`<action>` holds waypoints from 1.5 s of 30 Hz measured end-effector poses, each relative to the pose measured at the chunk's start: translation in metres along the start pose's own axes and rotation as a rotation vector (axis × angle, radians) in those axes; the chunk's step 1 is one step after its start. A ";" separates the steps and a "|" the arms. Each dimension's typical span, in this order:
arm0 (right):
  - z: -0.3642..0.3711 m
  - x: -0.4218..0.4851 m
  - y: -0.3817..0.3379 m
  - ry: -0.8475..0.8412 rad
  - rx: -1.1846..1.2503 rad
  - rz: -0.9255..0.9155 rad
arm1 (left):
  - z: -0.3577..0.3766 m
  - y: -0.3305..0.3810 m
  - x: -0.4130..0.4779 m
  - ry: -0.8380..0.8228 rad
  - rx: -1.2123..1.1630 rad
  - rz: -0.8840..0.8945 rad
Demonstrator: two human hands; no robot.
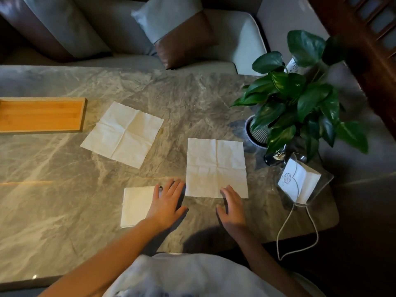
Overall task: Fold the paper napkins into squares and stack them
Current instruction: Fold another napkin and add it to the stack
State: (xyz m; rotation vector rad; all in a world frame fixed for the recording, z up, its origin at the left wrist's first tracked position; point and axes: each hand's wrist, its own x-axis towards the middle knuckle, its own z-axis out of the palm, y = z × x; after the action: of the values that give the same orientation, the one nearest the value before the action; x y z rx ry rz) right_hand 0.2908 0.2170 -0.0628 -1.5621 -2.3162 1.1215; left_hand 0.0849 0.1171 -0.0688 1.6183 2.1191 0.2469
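Observation:
Two unfolded white paper napkins lie flat on the marble table [64, 189]: one napkin [123, 133] at centre left, turned at an angle, and a second napkin [216, 168] to its right. A folded square napkin [136, 206] rests near the front edge. My left hand [166, 203] lies flat with fingers spread, covering the folded napkin's right side. My right hand [232, 205] hovers open at the lower edge of the right unfolded napkin, fingertips touching it. Neither hand holds anything.
A wooden tray [40, 114] sits at the far left. A potted plant [295, 97] stands at the right, with a clear holder containing a white paper bag [300, 183] in front of it, its cord handles hanging over the table edge. A sofa with cushions lies beyond.

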 end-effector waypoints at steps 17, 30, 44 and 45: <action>-0.046 0.026 0.065 -0.057 -0.359 -0.286 | 0.041 0.033 0.015 -0.002 0.141 -0.108; -0.052 0.037 0.049 -0.090 0.123 -0.171 | 0.013 0.015 0.031 0.085 -0.293 -0.085; -0.038 0.035 0.074 -0.040 0.144 0.101 | 0.007 0.006 0.025 0.049 -0.416 -0.304; -0.038 0.035 0.073 -0.032 0.152 0.119 | 0.007 0.006 0.024 0.053 -0.359 -0.308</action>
State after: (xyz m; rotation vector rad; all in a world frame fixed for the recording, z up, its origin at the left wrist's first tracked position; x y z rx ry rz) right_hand 0.3479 0.2793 -0.0922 -1.6543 -2.1245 1.3256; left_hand 0.0887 0.1405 -0.0789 1.0789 2.1758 0.5369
